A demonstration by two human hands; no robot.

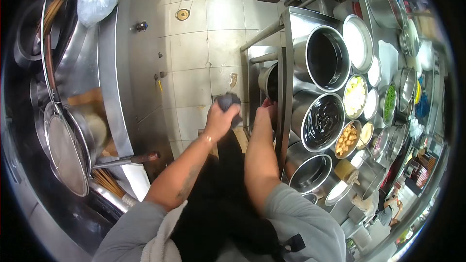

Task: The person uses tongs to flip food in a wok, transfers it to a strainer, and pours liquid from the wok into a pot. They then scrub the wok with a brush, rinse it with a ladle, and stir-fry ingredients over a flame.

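Dark cloth (228,102) is bunched in my left hand (223,116), fingers closed round it, above the tiled floor (225,17) and just left of the steel table (289,43). My right hand (268,107) reaches to the table's near side, by a metal pot (264,80) on its lower level; the fingers are partly hidden, so I cannot tell whether they grip it. On top of the table stand a pot of glossy black sauce (324,119) and a bowl of golden-brown chunks (347,140)
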